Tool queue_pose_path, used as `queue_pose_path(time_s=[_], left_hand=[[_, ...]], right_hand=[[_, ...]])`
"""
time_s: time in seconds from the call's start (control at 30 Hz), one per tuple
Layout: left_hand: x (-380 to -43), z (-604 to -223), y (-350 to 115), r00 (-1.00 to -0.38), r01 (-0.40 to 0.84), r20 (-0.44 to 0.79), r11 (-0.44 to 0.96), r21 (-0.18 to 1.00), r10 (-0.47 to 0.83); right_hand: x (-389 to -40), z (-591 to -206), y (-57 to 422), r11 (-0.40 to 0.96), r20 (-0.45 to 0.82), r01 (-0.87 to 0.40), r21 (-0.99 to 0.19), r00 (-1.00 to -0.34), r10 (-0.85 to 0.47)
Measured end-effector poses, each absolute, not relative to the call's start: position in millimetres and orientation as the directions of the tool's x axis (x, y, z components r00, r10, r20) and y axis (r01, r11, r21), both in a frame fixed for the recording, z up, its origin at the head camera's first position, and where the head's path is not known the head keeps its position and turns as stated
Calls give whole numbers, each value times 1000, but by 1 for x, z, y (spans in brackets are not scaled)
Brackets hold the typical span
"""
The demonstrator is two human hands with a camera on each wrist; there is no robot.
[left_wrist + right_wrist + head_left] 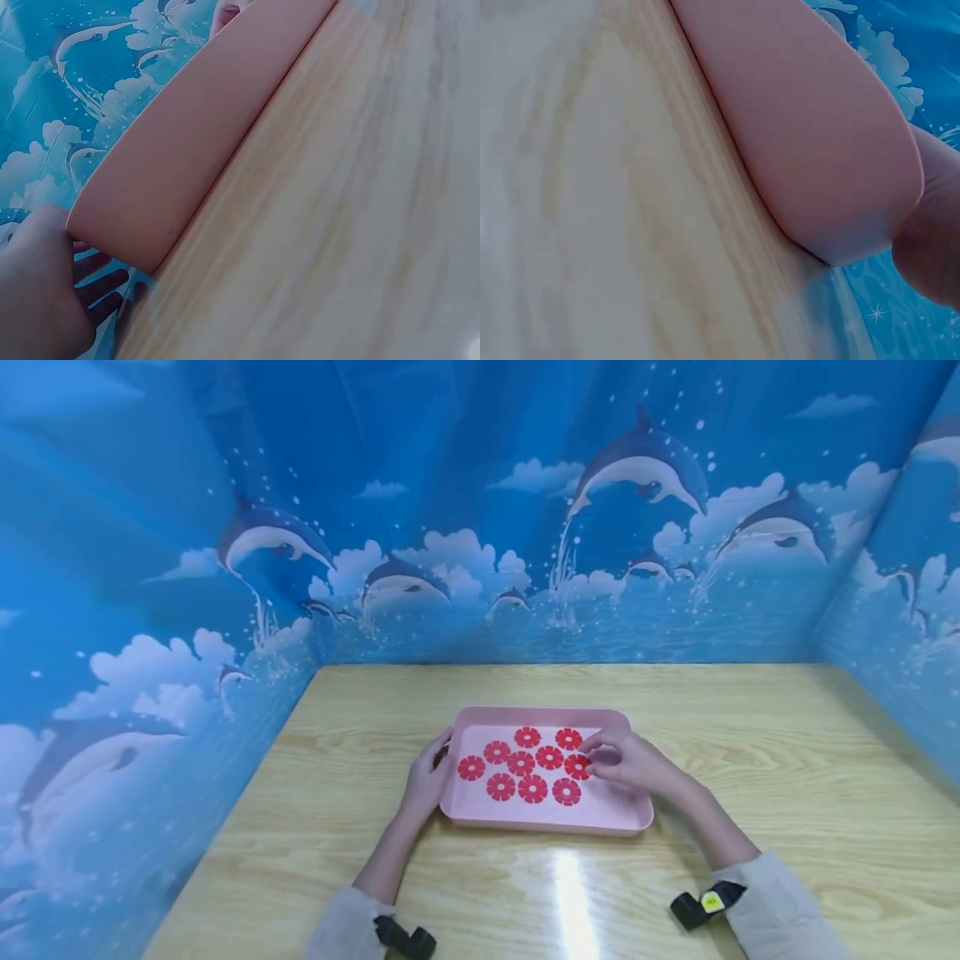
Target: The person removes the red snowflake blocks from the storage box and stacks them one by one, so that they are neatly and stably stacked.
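A shallow pink tray (547, 825) sits on the table with several red notched discs (532, 789) lying flat in it, each with a hole in the middle. At its left end my left hand (427, 781) grips the side; in the left wrist view the left hand (45, 292) has its thumb at the rim and fingers spread outside the wall. My right hand (630, 760) reaches over the right side, index and thumb tips at a red disc (576, 767). I cannot tell whether they pinch it. The tray wall (810, 135) hides the right fingertips in the right wrist view.
The wood-grain table (337, 860) extends around the tray, with a bright light reflection in front. Blue sheeting printed with dolphins (637, 468) stands behind and at both sides. Black straps with small devices (705, 906) sit on both sleeved wrists.
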State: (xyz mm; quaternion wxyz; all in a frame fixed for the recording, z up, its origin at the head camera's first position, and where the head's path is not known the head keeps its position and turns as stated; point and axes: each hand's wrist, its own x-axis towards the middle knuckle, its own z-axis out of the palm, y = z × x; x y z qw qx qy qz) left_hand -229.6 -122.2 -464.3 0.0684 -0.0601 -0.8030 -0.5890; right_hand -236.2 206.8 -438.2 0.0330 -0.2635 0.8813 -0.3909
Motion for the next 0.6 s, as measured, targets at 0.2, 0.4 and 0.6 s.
queue_pose_path(time_s=[0.2,0.4,0.6], left_hand=[[-229,-465,-123,-984,173,178,307,936,12],[-228,-465,-124,-983,181,184,314,932,21],[-228,-465,-122,-986,164,167,312,936,19]], right_hand=[[-235,-441,202,659,208,-502,-561,-855,-475],[-233,-441,200,721,205,-535,-441,-842,-499],[-232,-439,198,755,182,-514,-406,-855,-485]])
